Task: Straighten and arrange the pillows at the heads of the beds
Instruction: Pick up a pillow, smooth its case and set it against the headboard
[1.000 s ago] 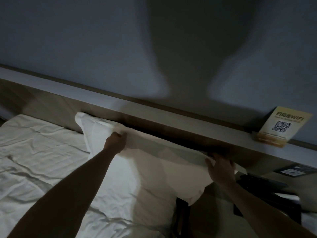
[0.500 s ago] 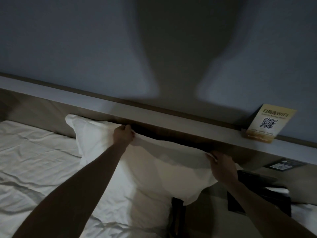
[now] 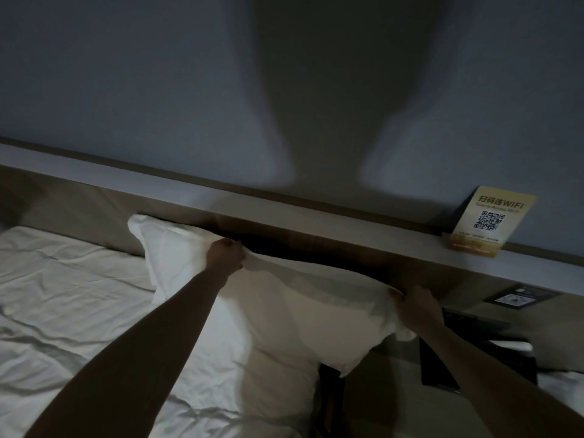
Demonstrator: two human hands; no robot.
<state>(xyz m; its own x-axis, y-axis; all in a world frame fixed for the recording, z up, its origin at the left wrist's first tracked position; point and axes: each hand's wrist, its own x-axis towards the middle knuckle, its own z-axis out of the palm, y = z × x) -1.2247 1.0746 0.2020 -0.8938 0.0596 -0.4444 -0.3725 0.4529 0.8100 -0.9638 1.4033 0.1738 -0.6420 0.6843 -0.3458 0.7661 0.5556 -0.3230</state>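
Observation:
A white pillow (image 3: 294, 314) stands against the wooden headboard (image 3: 79, 207) at the right end of a bed covered in a wrinkled white sheet (image 3: 72, 298). My left hand (image 3: 226, 256) grips the pillow's top edge left of its middle. My right hand (image 3: 415, 306) grips the top edge near the pillow's right corner. The pillow's lower right corner hangs past the bed's side. The room is dim.
A ledge (image 3: 363, 230) tops the headboard and carries a yellow WIFI QR card (image 3: 488, 221) at the right. Below it sit a dark wall panel (image 3: 524, 295) and a dark bedside unit (image 3: 477, 352). A dark gap (image 3: 328, 403) runs beside the bed.
Both hands have kept their grip on the pillow's top edge. My left hand has slid rightward along it, away from the left corner, and the pillow sits a little straighter against the headboard.

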